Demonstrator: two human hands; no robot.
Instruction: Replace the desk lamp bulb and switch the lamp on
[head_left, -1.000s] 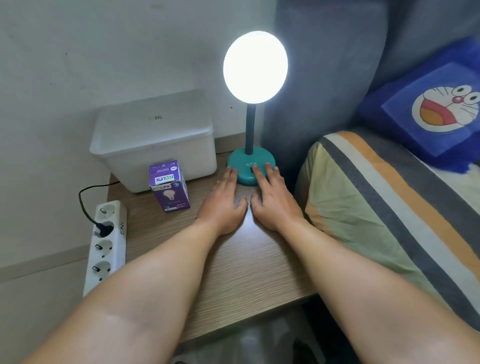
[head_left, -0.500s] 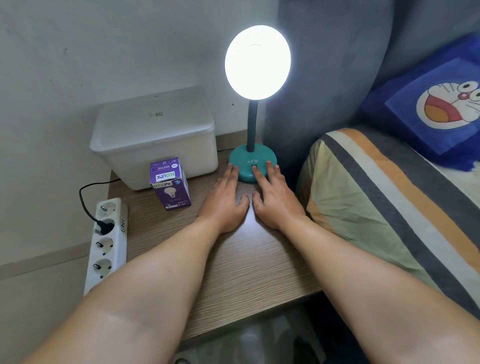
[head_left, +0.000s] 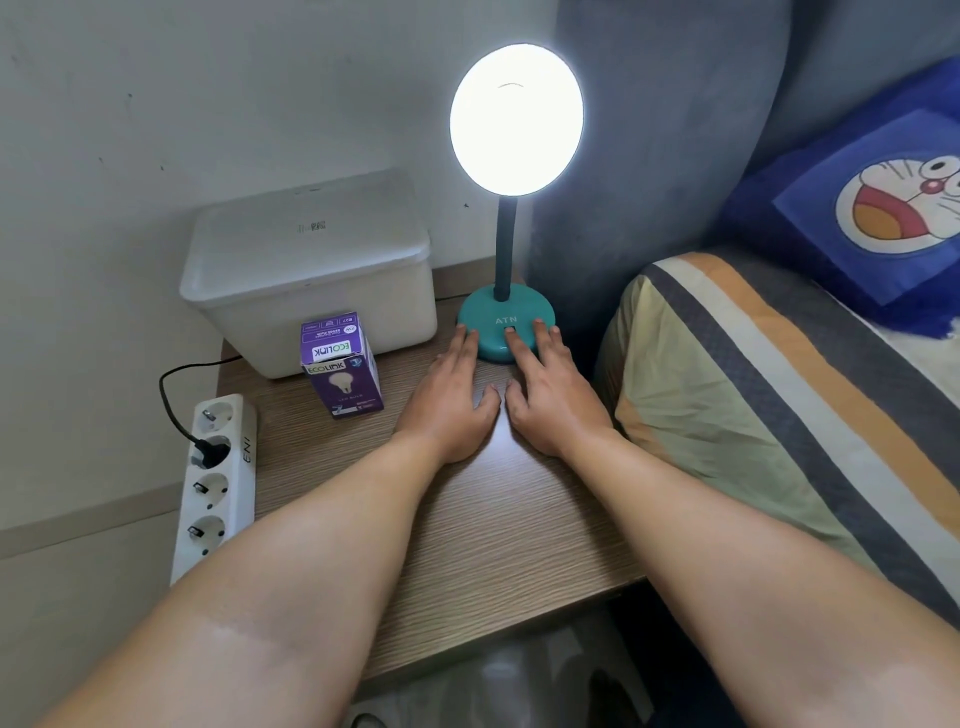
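The desk lamp stands at the back of the wooden table (head_left: 467, 545); its round bulb (head_left: 516, 118) glows bright white on a dark neck above a teal base (head_left: 498, 319). My left hand (head_left: 451, 397) lies flat, palm down, on the table with its fingertips at the base's left edge. Beside it, my right hand (head_left: 550, 395) also rests flat, with its fingers on the front of the base. Neither hand holds anything. A purple bulb box (head_left: 341, 366) stands upright left of my left hand.
A white lidded plastic bin (head_left: 311, 275) sits against the wall behind the box. A white power strip (head_left: 215, 483) with a black plug in it lies along the table's left edge. A striped pillow (head_left: 769, 395) and a blue cartoon cushion (head_left: 872, 208) lie on the bed at right.
Both hands have stayed flat in front of the lamp base. The view has shifted slightly; the lamp stays lit.
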